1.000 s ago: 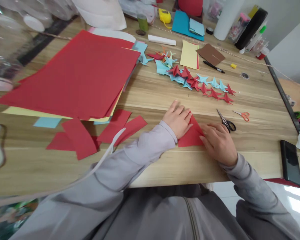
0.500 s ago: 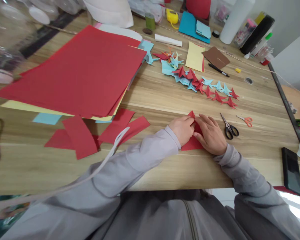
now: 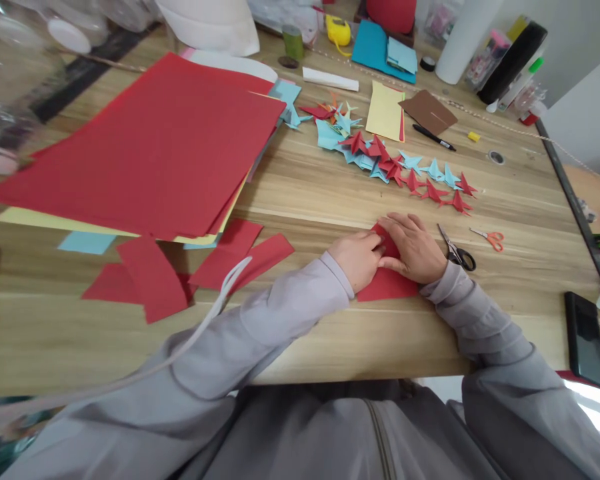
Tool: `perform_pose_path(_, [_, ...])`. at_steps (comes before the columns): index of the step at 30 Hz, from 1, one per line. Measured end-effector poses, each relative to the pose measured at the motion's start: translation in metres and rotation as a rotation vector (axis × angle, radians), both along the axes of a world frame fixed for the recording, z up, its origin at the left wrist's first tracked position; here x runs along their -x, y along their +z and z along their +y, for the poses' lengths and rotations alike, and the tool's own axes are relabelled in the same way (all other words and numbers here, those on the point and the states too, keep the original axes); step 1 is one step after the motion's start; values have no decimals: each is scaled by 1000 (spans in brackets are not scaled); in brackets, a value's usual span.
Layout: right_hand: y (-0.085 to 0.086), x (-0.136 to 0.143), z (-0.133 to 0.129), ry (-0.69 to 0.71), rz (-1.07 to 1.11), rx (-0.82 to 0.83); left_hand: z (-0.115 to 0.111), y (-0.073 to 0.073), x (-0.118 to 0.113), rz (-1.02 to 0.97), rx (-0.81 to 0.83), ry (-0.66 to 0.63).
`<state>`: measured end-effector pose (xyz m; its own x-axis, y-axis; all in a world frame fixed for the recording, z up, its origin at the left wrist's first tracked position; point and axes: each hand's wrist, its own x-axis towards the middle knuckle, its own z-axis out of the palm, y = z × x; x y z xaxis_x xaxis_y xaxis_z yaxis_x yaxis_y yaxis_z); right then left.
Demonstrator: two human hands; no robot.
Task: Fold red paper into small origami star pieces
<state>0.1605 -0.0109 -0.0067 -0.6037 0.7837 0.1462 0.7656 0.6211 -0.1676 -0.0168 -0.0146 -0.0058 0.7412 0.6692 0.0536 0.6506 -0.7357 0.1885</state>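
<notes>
Both hands rest on a red paper piece (image 3: 387, 285) near the table's front edge. My left hand (image 3: 357, 259) lies on the paper's left side, its fingers bent and pressed together at the paper. My right hand (image 3: 414, 248) is spread over the upper right part, palm down, fingers pointing left and up. Between the hands a strip of red shows; any fold under the fingers is hidden. Just right of my right hand lie black-handled scissors (image 3: 461, 257), with small orange scissors (image 3: 495, 240) beyond.
Large red sheets (image 3: 150, 147) are stacked at left, with red strips (image 3: 155, 277) in front. Red and blue folded paper stars (image 3: 393, 167) lie behind the hands. A black pen (image 3: 434, 137) and phone (image 3: 586, 339) are at right. A white cord (image 3: 225, 293) crosses my left sleeve.
My right hand has slid up and flattened over the paper, and more of the red paper's lower part shows. The whole view has shifted slightly.
</notes>
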Motion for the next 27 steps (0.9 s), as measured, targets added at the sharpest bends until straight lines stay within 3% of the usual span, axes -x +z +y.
perform_pose_path(10, [6,1,-32,-23,-53,-61,-2,-4,-1,-2,-63,-22])
perform_pose_path(20, [1,7,3,33,-18,-44,1,6,2,25,-9,-20])
perform_pose_path(27, [1,4,-25,-22,-24,-83,-1,-1,4,-42,-117,-24])
